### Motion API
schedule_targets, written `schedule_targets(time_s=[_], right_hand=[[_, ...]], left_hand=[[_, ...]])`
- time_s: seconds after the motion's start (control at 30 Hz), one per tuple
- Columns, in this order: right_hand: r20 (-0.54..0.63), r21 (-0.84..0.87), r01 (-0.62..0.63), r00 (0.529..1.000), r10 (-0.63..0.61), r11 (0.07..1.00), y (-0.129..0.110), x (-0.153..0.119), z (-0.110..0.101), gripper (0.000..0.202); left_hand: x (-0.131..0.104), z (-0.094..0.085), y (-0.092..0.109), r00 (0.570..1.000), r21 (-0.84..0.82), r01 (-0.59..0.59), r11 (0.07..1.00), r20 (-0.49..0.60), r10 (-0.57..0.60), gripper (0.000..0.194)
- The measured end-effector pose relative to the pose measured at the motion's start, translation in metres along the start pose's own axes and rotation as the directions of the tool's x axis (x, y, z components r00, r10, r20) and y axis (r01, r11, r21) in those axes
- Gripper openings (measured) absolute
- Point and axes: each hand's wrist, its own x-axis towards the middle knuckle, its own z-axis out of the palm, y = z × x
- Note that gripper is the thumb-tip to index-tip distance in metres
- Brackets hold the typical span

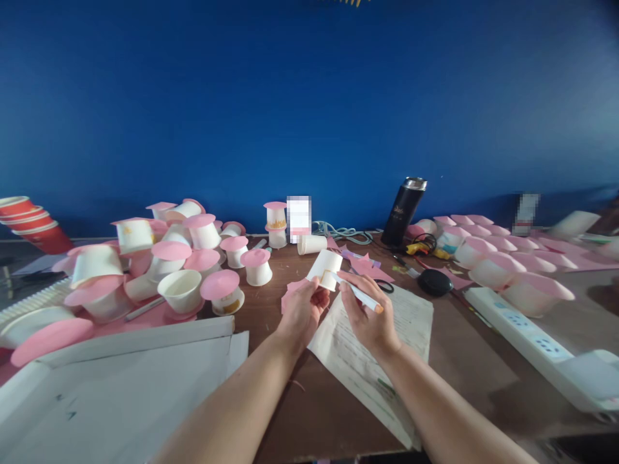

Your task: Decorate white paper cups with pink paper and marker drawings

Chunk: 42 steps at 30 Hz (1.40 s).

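A white paper cup [325, 265] lies tilted in my left hand [302, 312], whose fingers are wrapped round its lower end. My right hand [372, 316] is closed on a white marker [360, 295], its tip at the side of the cup. Pink paper [291, 296] lies just left of the cup. Beneath my right hand is a written sheet of paper [411, 322] on the brown table. Black scissor handles [385, 285] show just beyond my right hand.
Many white cups with pink discs [220, 283] crowd the left, behind a white box lid [145, 393]; more stand at right. A black bottle [403, 212] stands at the back. A power strip [522, 335], red cups [39, 225] and a black round case [435, 282] flank the middle.
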Motion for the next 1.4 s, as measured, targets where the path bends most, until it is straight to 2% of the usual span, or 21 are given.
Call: schedule_targets(time_s=[0.23, 1.4], right_hand=[[-0.008, -0.001, -0.002, 1.0, 0.002, 1.0, -0.0012, 0.0, -0.0002, 0.02], [-0.016, -0.033, -0.017, 1.0, 0.016, 0.999, -0.0016, 0.0008, -0.001, 0.02]], left_hand=[[-0.0031, 0.0033, 0.0042, 0.998, 0.051, 0.012, 0.999, -0.062, -0.009, 0.012], [0.0039, -0.0057, 0.0073, 0.999, -0.053, 0.039, 0.998, 0.026, -0.038, 0.003]])
